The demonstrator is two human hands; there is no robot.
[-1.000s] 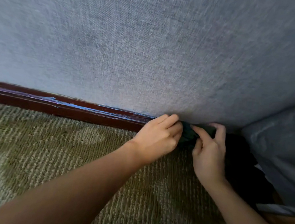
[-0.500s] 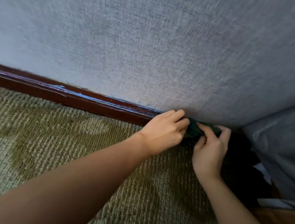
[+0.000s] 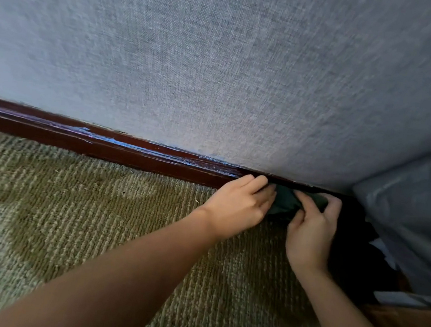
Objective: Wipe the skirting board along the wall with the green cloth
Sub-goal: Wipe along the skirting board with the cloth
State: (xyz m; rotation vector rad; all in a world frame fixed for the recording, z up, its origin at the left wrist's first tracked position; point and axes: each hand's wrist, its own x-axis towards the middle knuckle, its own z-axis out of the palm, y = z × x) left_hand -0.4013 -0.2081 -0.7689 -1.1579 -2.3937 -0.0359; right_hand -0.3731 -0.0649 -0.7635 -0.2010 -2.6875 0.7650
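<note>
Left hand and right hand are pinching the bunched dark-green cloth at the red-brown wooden skirting board, far right; wadded, it's probably skipping spots.

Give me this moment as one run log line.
left hand: holds green cloth | right hand: pinches green cloth | green cloth: against skirting board

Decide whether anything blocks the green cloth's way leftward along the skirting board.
Nothing visible does. The left hand and right hand grip the green cloth at the skirting board, and the board's stretch to the left shows no object on it.
</note>
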